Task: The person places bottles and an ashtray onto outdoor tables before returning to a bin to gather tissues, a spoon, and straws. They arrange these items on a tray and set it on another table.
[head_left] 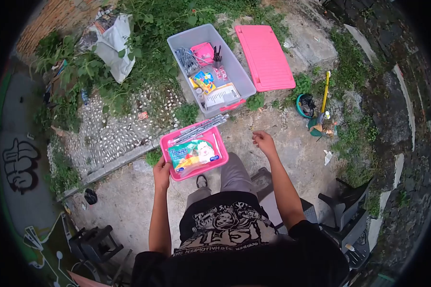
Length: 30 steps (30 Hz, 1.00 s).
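Note:
My left hand [161, 170] grips the near left corner of a pink tray [166, 143] and holds it level in front of me. In the tray lie a colourful packet [194, 154] and a bundle of clear-wrapped sticks [198, 127] that pokes over its far edge. My right hand [263, 141] hovers to the right of the tray, fingers loosely curled, with nothing in it. Beyond the tray a clear plastic storage box [239, 71] stands on the ground with packets, papers and a small pink container inside.
The box's pink lid [266, 57] lies on the ground to its right. A yellow-handled tool [325, 91] and a green pot [302, 106] sit further right. A white sack [115, 45] lies in the weeds at far left. Dark plastic chairs [345, 210] stand beside me.

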{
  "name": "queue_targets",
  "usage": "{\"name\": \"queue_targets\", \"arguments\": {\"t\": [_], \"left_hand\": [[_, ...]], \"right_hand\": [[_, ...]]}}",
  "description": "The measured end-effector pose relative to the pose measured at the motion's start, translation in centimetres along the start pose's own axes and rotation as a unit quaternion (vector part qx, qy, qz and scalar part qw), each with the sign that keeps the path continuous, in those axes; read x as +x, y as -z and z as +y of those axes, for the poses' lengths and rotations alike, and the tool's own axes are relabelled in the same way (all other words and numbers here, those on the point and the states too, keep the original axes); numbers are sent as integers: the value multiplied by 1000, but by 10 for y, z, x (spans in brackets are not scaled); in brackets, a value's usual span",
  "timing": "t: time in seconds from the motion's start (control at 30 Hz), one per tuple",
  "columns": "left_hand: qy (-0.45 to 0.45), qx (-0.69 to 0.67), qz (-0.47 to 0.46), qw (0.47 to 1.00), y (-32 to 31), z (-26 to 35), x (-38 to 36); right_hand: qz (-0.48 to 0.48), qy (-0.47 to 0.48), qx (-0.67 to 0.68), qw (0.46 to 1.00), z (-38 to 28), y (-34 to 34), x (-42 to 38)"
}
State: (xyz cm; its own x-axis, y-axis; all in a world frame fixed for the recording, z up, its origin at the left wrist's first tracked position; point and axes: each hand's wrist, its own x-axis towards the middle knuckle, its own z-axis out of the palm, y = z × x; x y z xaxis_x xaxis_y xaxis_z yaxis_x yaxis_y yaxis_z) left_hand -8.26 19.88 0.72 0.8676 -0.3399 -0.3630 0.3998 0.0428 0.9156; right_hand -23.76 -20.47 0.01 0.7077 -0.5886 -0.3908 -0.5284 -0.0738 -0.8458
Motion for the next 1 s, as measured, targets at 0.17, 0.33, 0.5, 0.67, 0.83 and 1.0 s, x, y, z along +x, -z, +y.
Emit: {"name": "queue_targets", "arguments": {"t": [0.17,0.33,0.5,0.67,0.83,1.0], "left_hand": [[36,-1,33,999,-49,10,133],[60,43,109,991,-135,36,262],[105,-6,137,985,-184,19,351],[119,-42,192,973,-205,-5,381],[152,-23,211,965,-202,-8,376],[144,-33,249,957,-201,1,365]], "right_hand": [[31,56,-67,996,-49,5,215],[53,117,-193,973,-87,-17,474],[42,147,-287,946,-96,-70,631],[58,156,-368,915,-72,-116,689],[-3,138,-381,914,-46,-134,725],[8,173,-384,907,-57,-124,729]]}}
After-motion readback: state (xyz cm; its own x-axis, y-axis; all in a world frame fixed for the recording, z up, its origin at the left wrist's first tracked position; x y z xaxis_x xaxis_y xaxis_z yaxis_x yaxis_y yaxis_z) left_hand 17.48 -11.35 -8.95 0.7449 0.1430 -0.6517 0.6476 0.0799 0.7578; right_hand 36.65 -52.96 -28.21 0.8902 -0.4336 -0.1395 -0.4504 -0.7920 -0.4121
